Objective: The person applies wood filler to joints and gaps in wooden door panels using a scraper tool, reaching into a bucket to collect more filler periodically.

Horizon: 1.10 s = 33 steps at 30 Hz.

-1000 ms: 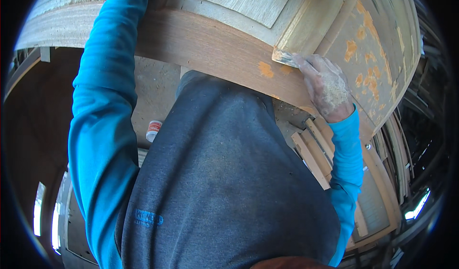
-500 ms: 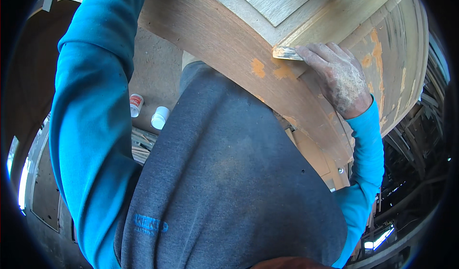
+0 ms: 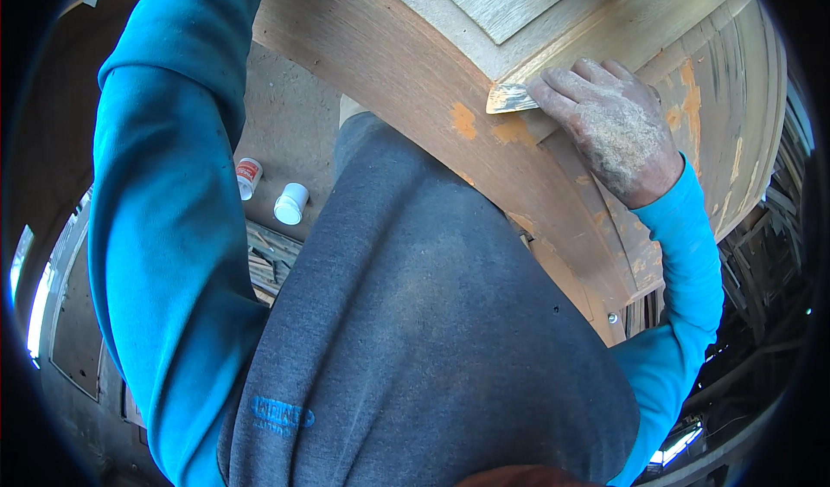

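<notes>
The right hand (image 3: 609,132), coated in pale dust, has its fingers clamped on a scraper (image 3: 512,99), whose blade lies against the wooden door (image 3: 372,41) near a panel corner, just beside orange patches (image 3: 464,120). The left hand is out of view; its fingers I cannot tell. White tubs (image 3: 291,203) sit on the floor (image 3: 290,98).

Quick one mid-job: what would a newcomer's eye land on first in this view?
Probably the dust-coated right hand, right of centre, holding a flat blade at the wooden panel. Next come the orange patches on the wood just below the blade, and the bright blue sleeves at both sides. Left of centre, two white tubs sit on the floor.
</notes>
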Each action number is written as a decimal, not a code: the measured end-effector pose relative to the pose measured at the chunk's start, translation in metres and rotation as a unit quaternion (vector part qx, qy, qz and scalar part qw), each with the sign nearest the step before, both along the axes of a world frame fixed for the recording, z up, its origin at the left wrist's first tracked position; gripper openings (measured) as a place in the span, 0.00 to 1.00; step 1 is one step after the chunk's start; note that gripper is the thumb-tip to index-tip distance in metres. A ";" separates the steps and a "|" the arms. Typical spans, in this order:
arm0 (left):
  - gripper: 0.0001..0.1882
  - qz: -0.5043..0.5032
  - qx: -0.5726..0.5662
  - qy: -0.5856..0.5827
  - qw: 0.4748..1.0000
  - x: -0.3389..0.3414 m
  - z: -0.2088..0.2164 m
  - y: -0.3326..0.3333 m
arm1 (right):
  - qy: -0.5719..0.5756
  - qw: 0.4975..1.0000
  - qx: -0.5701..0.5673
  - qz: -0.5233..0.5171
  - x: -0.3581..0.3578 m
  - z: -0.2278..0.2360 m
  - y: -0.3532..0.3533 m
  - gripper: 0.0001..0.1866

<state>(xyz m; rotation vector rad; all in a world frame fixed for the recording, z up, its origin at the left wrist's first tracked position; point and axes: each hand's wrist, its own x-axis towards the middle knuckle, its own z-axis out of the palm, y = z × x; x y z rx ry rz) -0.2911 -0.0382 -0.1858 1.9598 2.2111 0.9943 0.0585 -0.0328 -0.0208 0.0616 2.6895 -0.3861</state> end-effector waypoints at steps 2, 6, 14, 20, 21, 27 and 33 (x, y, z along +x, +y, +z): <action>0.26 0.002 0.000 -0.001 1.000 0.002 -0.001 0.000 | -0.002 1.000 0.007 0.021 -0.001 0.003 0.000 0.17; 0.26 0.001 -0.002 -0.002 1.000 0.004 -0.001 0.004 | 0.007 0.999 -0.002 0.045 -0.003 0.009 0.005 0.15; 0.26 0.013 -0.013 0.005 1.000 0.003 -0.006 0.016 | 0.041 0.998 -0.040 0.009 -0.003 -0.009 0.016 0.10; 0.26 0.033 -0.042 0.039 0.998 -0.005 0.011 0.054 | -0.014 0.998 -0.055 0.006 -0.014 0.010 -0.007 0.20; 0.27 0.030 0.072 0.069 0.995 -0.011 0.001 0.054 | -0.028 0.997 -0.066 0.016 -0.013 0.007 -0.004 0.19; 0.22 0.025 0.013 -0.058 0.998 -0.007 0.053 0.040 | -0.064 0.996 -0.035 0.052 -0.024 0.012 0.005 0.11; 0.22 0.037 -0.003 -0.049 0.998 -0.008 0.048 0.043 | -0.049 0.996 -0.014 0.072 -0.012 0.016 0.001 0.11</action>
